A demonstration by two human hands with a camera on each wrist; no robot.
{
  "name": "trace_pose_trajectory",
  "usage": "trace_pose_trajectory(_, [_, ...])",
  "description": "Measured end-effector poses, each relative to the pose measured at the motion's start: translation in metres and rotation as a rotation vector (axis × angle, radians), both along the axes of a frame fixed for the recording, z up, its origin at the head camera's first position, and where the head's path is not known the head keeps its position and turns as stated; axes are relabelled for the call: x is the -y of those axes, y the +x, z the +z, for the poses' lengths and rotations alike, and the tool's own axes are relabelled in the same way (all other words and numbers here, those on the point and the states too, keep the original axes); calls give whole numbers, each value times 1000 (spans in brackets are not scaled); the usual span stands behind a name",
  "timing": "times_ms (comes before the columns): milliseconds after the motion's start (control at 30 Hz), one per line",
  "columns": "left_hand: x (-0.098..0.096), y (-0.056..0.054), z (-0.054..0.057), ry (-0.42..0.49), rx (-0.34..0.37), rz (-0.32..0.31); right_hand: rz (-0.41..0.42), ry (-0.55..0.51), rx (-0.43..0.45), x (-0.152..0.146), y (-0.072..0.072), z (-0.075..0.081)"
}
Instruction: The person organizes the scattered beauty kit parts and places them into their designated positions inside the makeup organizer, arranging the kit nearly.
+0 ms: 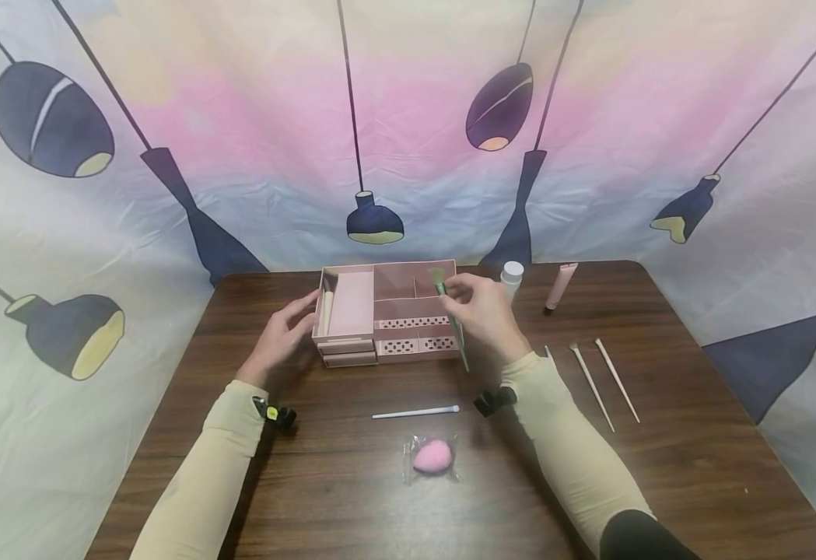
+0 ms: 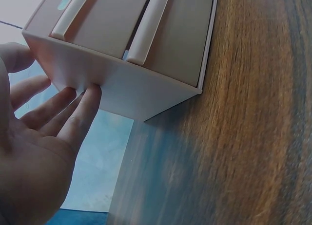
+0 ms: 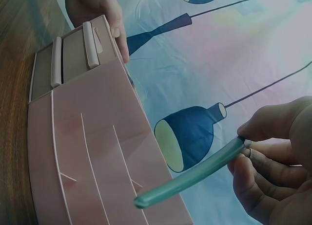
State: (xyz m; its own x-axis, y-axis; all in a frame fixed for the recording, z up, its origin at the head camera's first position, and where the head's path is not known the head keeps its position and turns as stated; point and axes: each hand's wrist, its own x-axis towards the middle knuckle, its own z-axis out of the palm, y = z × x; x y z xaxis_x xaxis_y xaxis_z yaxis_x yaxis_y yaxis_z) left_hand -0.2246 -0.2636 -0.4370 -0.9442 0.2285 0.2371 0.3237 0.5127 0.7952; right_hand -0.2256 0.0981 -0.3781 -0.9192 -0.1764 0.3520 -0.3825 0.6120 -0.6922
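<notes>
A pink makeup organizer (image 1: 351,302) stands near the table's back edge, with two drawers at its left and open compartments at its right. One brush (image 1: 327,299) leans inside its left compartment. My left hand (image 1: 281,338) rests extended fingertips on the organizer's left side wall (image 2: 117,84), as the left wrist view shows. Over the right compartments, my right hand (image 1: 483,315) pinches a green makeup brush (image 1: 453,309) between thumb and fingers. Its bristles point up and its handle slants down across the organizer's front. In the right wrist view the green handle (image 3: 190,181) overlaps the compartments.
A pink sponge (image 1: 432,456) in clear wrapping and a pale brush (image 1: 415,412) lie in front of the organizer. Right of my right sleeve lie two brushes (image 1: 593,385), plus one partly hidden (image 1: 548,352). Behind stand a white-capped bottle (image 1: 512,274) and a pink tube (image 1: 559,288).
</notes>
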Motion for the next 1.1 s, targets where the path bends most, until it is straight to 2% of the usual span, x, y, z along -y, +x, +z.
trace_pose_trajectory(133, [8, -11, -18, 11, -1, 9, 3, -14, 21, 3, 0, 0])
trace_pose_trajectory(233, [10, -13, -22, 12, -3, 15, -3, -11, 19, 5, 0, 0])
trace_pose_trajectory(433, [11, -13, -24, 19, -13, 11, -7, -11, -6, 9, 0, 0])
trace_pose_trajectory(767, [11, -13, -23, 12, -32, 3, 4, -23, 15, 19, 1, 2])
trace_pose_trajectory(1100, [10, -13, -21, 16, -15, 8, 34, -34, 26, 27, 2, 2])
